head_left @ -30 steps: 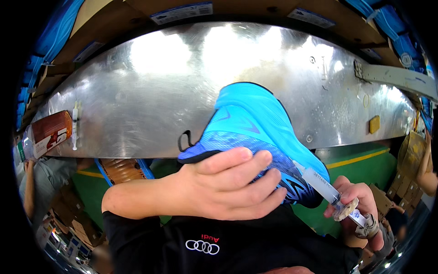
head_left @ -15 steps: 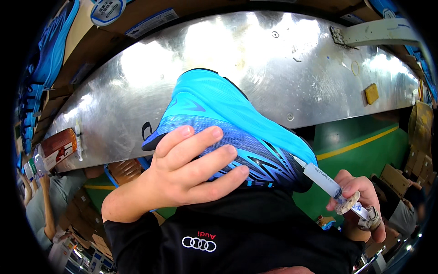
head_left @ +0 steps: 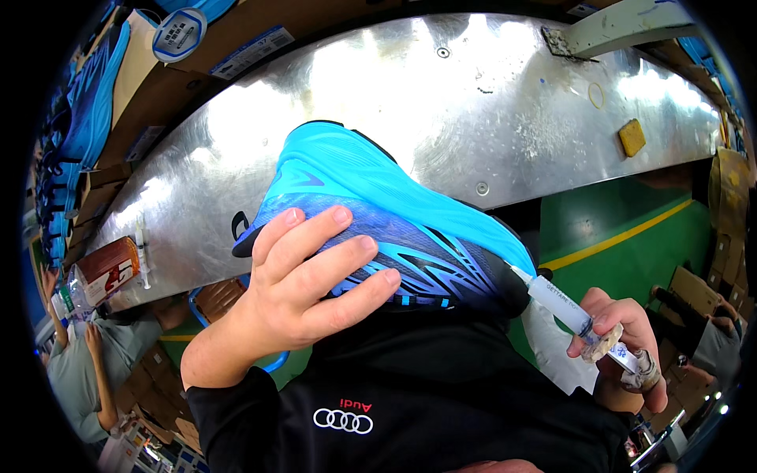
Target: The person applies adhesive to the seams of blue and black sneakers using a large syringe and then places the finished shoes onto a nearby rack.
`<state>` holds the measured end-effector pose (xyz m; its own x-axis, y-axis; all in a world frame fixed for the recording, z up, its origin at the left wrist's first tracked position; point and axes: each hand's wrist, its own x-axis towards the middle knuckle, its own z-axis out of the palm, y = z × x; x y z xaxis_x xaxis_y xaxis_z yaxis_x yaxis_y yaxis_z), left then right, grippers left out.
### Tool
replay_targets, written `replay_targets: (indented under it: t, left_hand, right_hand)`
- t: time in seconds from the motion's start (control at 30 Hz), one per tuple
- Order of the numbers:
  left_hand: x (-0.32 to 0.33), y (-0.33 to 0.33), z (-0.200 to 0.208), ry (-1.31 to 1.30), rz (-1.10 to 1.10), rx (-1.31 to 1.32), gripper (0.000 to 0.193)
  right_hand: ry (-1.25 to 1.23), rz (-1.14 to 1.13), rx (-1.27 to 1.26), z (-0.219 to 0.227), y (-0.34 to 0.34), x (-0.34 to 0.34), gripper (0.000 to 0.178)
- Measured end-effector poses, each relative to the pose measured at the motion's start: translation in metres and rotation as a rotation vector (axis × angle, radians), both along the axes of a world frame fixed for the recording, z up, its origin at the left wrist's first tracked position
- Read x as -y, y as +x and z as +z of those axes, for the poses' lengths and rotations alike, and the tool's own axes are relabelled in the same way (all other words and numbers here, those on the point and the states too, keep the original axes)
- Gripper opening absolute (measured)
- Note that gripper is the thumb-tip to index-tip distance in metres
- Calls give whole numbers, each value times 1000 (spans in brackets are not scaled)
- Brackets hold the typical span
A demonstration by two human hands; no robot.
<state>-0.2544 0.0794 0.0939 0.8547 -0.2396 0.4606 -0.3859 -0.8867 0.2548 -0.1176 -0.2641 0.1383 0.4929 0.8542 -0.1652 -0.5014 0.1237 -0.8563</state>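
Shoe point(head_left: 445, 244): blue and cyan, in front of the person across the table's near edge, tipped on its side; cyan sole toward the far side, heel far left, dark toe to the right. Whether it rests on the table is hidden.
Left hand point(head_left: 307, 288): laid over the near side of the shoe, fingers slightly apart and touching it; thumb out of sight, so I cannot tell whether it clamps.
Syringe point(head_left: 558, 306): slanting in from the near right, tip at the sole's edge by the toe; contact too small to tell.
Right hand point(head_left: 623, 335): fingers closed around the syringe's plunger end, beside a cream lump.
Table point(head_left: 189, 181): shiny metal, beyond the person.
Right of table: yellow block point(head_left: 632, 137), a thin band point(head_left: 597, 95) near it, and a pale bracket point(head_left: 631, 28) farther off.
Left of table: second syringe point(head_left: 142, 256) lying beside a brown packet point(head_left: 112, 270); clear bottle point(head_left: 75, 301) just left.
Far left: more shoes point(head_left: 88, 118) by cartons point(head_left: 140, 75).
Near left: a co-worker's grey shirt point(head_left: 126, 355).
Floor point(head_left: 583, 225): green, yellow stripe.
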Motion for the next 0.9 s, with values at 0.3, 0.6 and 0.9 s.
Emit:
replay_targets:
  t: [0.3,0.6,0.9]
  left_hand:
    - [-3,2,2,-5,-39,-13,31]
    - [-9,-7,-3,-4,-63,32,34]
    - [-9,-12,-6,-51,-39,101,35]
  right_hand:
    - [87,35,423,-2,-2,2,94]
    - [107,68,953,-19,-2,-76,98]
    - [-106,236,1103,-6,-4,-92,99]
